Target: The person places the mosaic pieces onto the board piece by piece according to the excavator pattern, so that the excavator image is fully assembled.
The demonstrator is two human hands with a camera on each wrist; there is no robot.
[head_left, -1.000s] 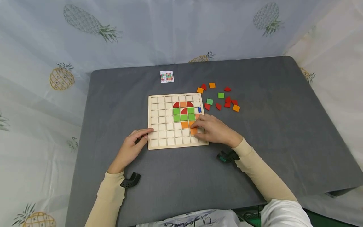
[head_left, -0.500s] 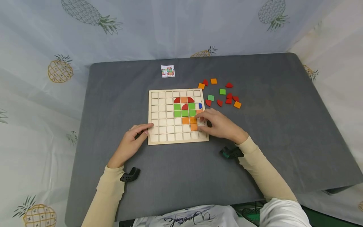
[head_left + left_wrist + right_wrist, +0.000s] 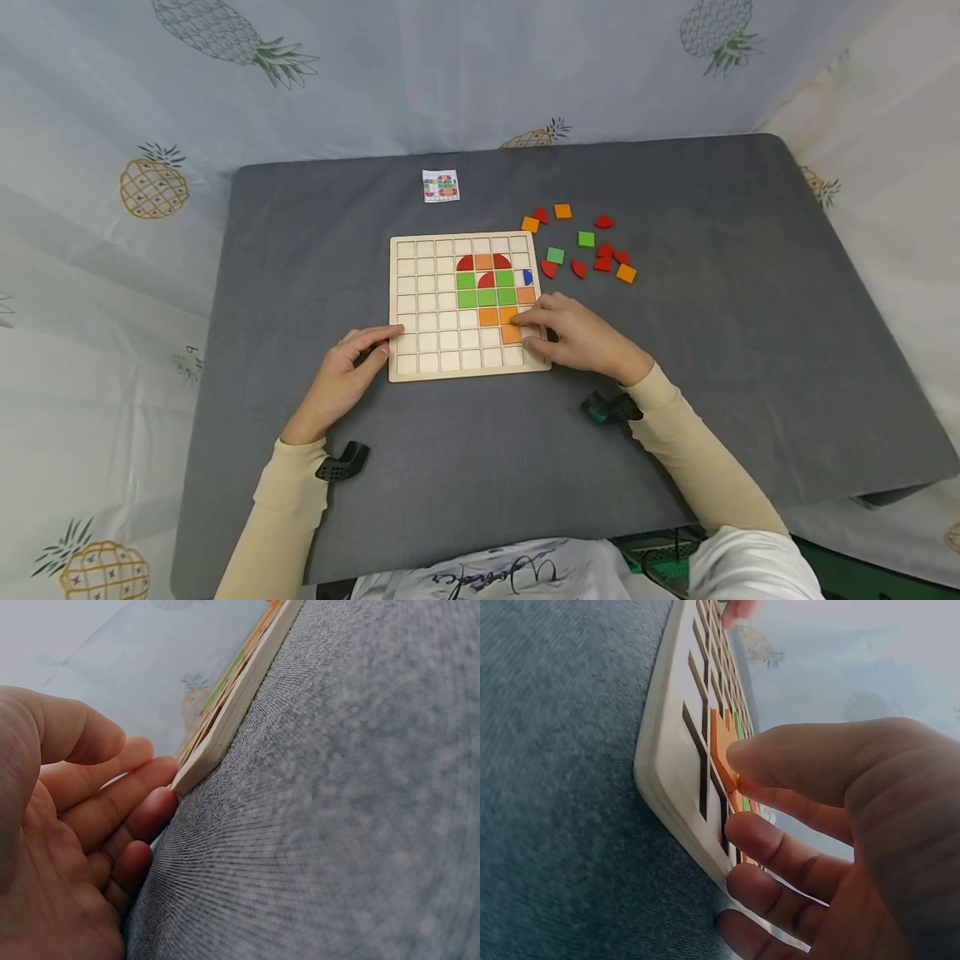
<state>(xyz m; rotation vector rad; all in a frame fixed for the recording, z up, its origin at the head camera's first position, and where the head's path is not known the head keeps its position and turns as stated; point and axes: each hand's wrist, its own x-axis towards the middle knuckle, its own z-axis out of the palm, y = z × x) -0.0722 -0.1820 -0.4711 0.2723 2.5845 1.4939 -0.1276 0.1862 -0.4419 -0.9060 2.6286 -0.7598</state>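
A wooden grid board [image 3: 428, 341] lies on the grey tabletop, with red, green, orange and blue tiles in its right half. My left hand [image 3: 341, 387] rests at the board's left edge, index fingertip on the rim. In the left wrist view its fingers lean loosely on the board's corner [image 3: 206, 754]. Over the board's right side, my right hand [image 3: 585, 337] has index finger and thumb apart, right beside the lowest orange square tile [image 3: 511, 334]. In the right wrist view the thumb overlaps an orange tile [image 3: 721, 746], and the other fingers are loosely bent.
Loose tiles lie right of and behind the board: red quarter-rounds [image 3: 579, 269], orange squares [image 3: 562, 212] and green squares [image 3: 587, 239]. A small card with a coloured pattern [image 3: 440, 186] lies behind the board. Each wrist wears a black device [image 3: 343, 462].
My right hand has drawn slightly to the right, off the lowest orange tile, uncovering more of the orange tiles. My left hand stays at the board's edge. The head view has shifted slightly.
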